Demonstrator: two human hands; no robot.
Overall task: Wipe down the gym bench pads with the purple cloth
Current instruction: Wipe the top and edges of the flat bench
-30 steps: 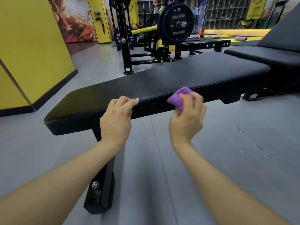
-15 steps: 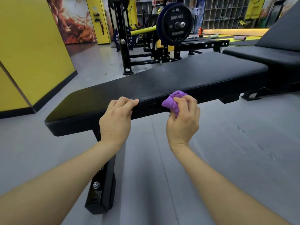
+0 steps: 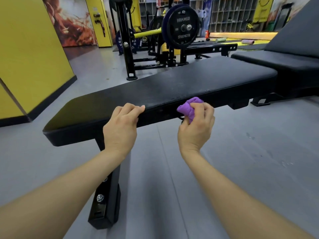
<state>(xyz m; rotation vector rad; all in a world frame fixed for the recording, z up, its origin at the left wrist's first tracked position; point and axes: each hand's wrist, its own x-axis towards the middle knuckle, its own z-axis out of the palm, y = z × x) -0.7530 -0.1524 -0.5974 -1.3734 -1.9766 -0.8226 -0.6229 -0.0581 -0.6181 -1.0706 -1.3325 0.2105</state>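
Note:
A long black flat bench pad runs from lower left to upper right across the view. My right hand grips a bunched purple cloth and holds it against the pad's near side edge, right of the middle. My left hand rests on the near edge of the pad, fingers curled over its top rim. A second black pad with a raised backrest stands at the far right.
The bench's black steel leg stands on the grey floor below my left arm. Behind the bench is a black rack with a weight plate and a yellow bar. A yellow wall closes the left side.
My right hand slid the cloth left along the pad's side edge, then back a little to the right. My left hand stayed on the pad's edge.

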